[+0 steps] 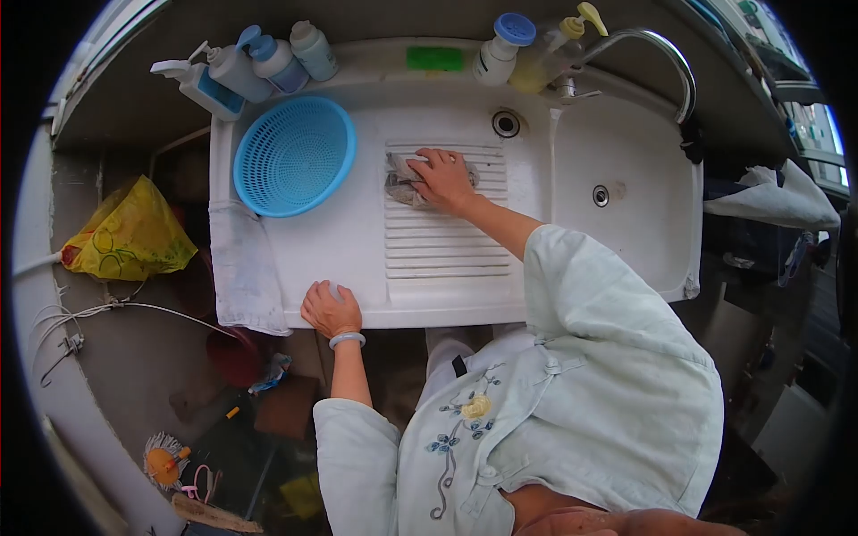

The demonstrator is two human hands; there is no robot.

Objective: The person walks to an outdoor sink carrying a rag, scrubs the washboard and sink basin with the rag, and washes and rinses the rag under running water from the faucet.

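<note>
My right hand (442, 179) presses down on a crumpled grey patterned cloth (407, 193), its fingers bent over it. Under the cloth is the ribbed washboard (447, 243) moulded into the white sink (340, 250). My left hand (332, 309), with a pale bangle (347, 339) at the wrist, rests on the sink's front rim with the fingers apart. A small pale patch shows between its thumb and fingers; I cannot make out what it is. Behind the left hand, a blue plastic colander (295, 156) leans tilted in the back left corner.
Pump bottles (275, 62) line the back left ledge. A blue-capped bottle (497, 49) and a yellow-pump bottle (547, 54) stand beside the curved faucet (684, 67). The deeper basin (626, 134) lies right. A white towel (243, 268) drapes over the left rim; a yellow bag (134, 232) hangs beyond.
</note>
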